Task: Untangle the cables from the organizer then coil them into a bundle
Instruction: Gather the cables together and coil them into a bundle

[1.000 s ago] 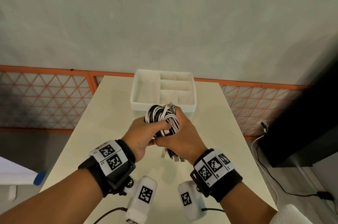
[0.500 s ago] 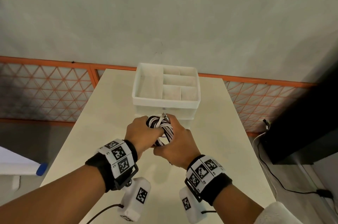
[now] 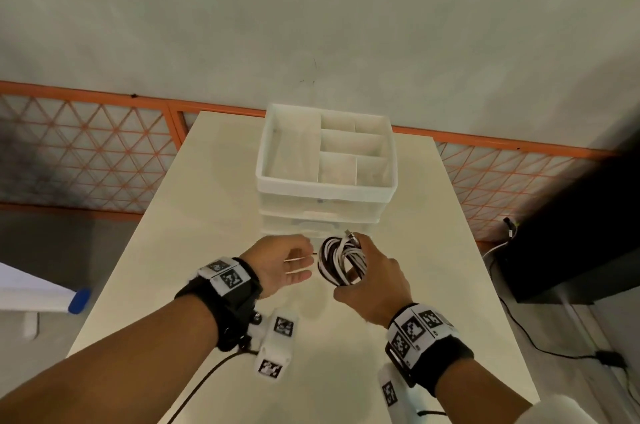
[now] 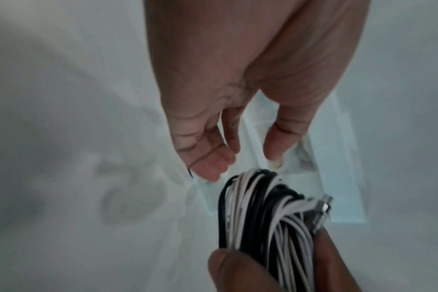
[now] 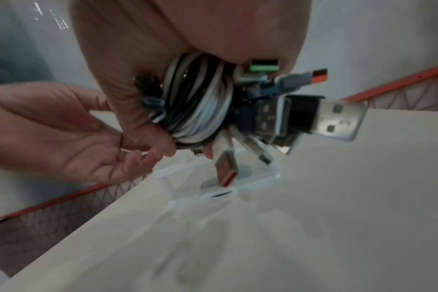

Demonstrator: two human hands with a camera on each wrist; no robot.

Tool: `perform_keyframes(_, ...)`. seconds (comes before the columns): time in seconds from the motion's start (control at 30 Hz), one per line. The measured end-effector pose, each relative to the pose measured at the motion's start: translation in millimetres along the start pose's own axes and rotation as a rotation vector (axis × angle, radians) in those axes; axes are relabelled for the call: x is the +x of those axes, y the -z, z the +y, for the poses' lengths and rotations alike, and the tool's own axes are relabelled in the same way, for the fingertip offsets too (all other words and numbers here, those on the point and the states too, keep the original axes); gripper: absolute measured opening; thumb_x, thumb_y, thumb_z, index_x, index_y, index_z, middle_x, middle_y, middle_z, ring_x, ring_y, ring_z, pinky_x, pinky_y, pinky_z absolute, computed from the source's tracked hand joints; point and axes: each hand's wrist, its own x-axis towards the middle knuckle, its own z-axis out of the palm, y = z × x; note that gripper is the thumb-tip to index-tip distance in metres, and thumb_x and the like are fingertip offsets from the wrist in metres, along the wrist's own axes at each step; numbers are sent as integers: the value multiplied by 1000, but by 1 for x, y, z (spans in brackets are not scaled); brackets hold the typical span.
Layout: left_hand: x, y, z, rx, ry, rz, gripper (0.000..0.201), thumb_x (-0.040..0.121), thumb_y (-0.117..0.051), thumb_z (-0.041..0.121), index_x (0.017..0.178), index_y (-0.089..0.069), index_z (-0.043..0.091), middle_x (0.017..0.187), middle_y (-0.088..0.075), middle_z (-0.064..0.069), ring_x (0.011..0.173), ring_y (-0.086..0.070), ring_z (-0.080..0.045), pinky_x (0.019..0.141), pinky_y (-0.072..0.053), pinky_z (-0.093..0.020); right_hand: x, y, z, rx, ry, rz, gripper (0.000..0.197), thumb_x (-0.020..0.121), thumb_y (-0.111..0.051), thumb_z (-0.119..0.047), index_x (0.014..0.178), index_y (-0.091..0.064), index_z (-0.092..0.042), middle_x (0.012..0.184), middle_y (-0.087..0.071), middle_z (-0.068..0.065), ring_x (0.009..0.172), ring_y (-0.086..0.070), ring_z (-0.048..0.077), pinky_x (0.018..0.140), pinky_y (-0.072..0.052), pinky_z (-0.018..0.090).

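A coiled bundle of black and white cables (image 3: pixel 341 260) (image 4: pixel 265 217) (image 5: pixel 200 110) is gripped in my right hand (image 3: pixel 372 276) (image 5: pixel 163 83), fingers and thumb curled round the coil. Several USB plugs (image 5: pixel 320 116) stick out of the bundle. My left hand (image 3: pixel 284 264) (image 4: pixel 228 110) (image 5: pixel 70 142) hovers just left of the bundle, fingers relaxed, holding nothing. The white compartmented organizer (image 3: pixel 325 188) stands on the table (image 3: pixel 194 236) right behind both hands, its compartments showing no cables.
The cream table is narrow, with edges close on both sides. An orange lattice railing (image 3: pixel 86 146) runs behind it below a grey wall. A dark cabinet (image 3: pixel 571 236) and a floor cable (image 3: pixel 540 347) lie to the right. A blue and white object (image 3: pixel 69 299) is at left.
My left hand has let go of the bundle and drawn slightly left, opening. The right hand alone now holds the coil. The view has moved closer to the organizer.
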Motion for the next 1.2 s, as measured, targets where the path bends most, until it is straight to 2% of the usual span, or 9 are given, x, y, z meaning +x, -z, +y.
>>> perform_keyframes(0.1,27,-10,6,-164,32,32,9,84,-65,3,79,-61,9,78,-57,-5,70,-61,-17,69,-52,-32,10,6,0,4,-4,26,94,53,-72,-41,137,-30,-51,102,-70,-4,99,-62,25,85,-57,41)
perform_keyframes(0.27,54,-20,7,-420,72,6,27,75,-72,8,97,-57,10,72,-59,-1,50,-62,-13,66,-51,-29,14,9,1,39,9,22,99,49,-73,-42,137,-29,-54,99,-69,-4,92,-64,23,75,-62,44)
perform_keyframes(0.4,46,-19,-14,-347,91,-2,16,81,-72,14,77,-56,14,69,-60,0,55,-59,-15,67,-49,-31,5,13,12,98,21,18,94,50,-74,-37,133,-33,-55,93,-69,-7,81,-68,26,65,-63,45)
perform_keyframes(0.57,9,-9,-51,-249,137,-47,17,81,-76,19,82,-60,16,70,-62,-1,65,-59,-17,64,-47,-32,-10,21,27,113,15,49,94,50,-74,-36,133,-34,-52,102,-70,-7,94,-66,20,80,-60,42)
perform_keyframes(0.67,-19,-8,-44,134,49,-48,16,84,-75,19,91,-63,12,78,-64,-4,69,-62,-16,59,-49,-27,-15,27,29,102,24,30,90,56,-78,-28,132,-34,-47,93,-71,-6,87,-67,20,74,-61,40)
perform_keyframes(0.77,-33,-6,-18,715,-332,48,13,85,-73,21,94,-68,12,82,-69,2,74,-64,-12,53,-45,-15,-16,36,19,78,52,0,86,60,-81,-22,131,-37,-43,91,-70,-4,77,-69,18,60,-59,32)
perform_keyframes(0.87,-30,2,2,1169,-694,239,15,86,-68,25,101,-68,23,95,-67,9,92,-62,-15,77,-50,-22,-10,38,3,48,98,-22,87,60,-81,-25,132,-36,-45,94,-69,-1,78,-69,19,63,-62,35)
perform_keyframes(1.0,-20,20,-9,1561,-490,243,41,92,-56,28,133,-56,28,134,-57,3,124,-52,-24,98,-45,-35,3,36,-18,36,172,-26,91,55,-82,-31,131,-35,-48,105,-67,1,95,-66,27,76,-63,42)
perform_keyframes(1.2,-29,39,-40,1578,-563,219,42,95,-52,30,137,-51,26,138,-52,4,128,-43,-22,97,-47,-41,24,31,-41,0,238,-45,87,52,-83,-31,127,-39,-43,101,-69,0,91,-68,26,74,-63,42)
